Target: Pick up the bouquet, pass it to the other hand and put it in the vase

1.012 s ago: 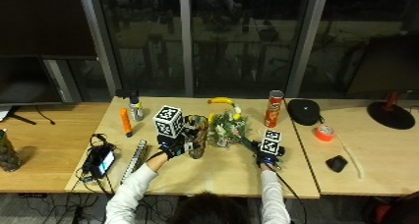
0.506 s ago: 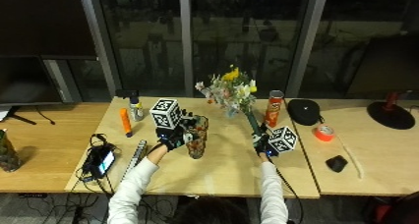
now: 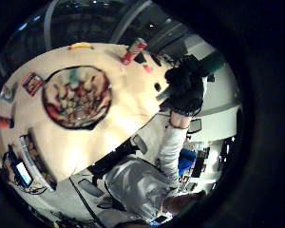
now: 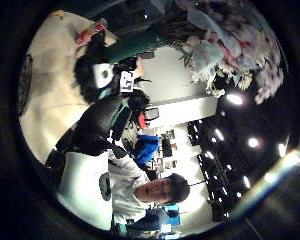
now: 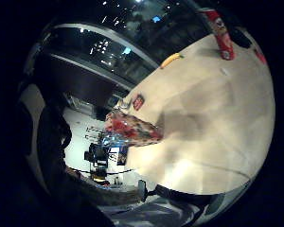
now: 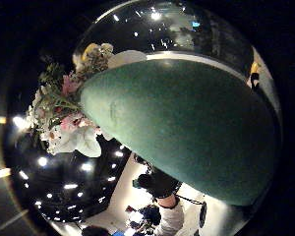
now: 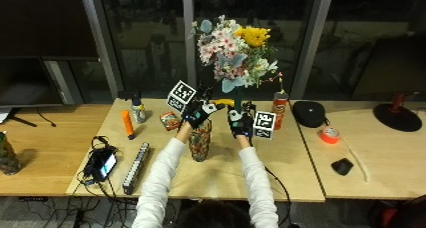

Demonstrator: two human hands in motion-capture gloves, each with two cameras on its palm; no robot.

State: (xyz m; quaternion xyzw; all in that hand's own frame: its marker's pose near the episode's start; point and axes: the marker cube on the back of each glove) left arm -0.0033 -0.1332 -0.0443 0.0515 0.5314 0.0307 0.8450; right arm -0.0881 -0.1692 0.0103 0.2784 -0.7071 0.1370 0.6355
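Observation:
A bouquet (image 7: 233,50) of pink, white and yellow flowers is held high above the table, upright. My right hand (image 7: 240,123) grips its green wrapped stem, which fills the right thumb side palm view (image 6: 187,132) with the blooms (image 6: 64,113) beyond. Beside the stem, at about the same height, my left hand (image 7: 200,111) is raised with its fingers spread and holds nothing. The patterned vase (image 7: 200,145) stands upright on the wooden table (image 7: 293,173) below the hands. Its open mouth (image 3: 76,97) shows from above in the left little finger side palm view, and its side (image 5: 130,127) shows in the right little finger side palm view.
A red can (image 7: 279,109) and a black pouch (image 7: 309,113) stand to the right of the hands. An orange tape roll (image 7: 328,134) and a black mouse (image 7: 342,166) lie further right. To the left are a bottle (image 7: 138,110), an orange tube (image 7: 126,123), a small red box (image 7: 170,120) and a long bar (image 7: 136,160).
The bouquet has gone from beside the vase to high above the table in the right hand. My left hand has left the vase and risen beside the stem.

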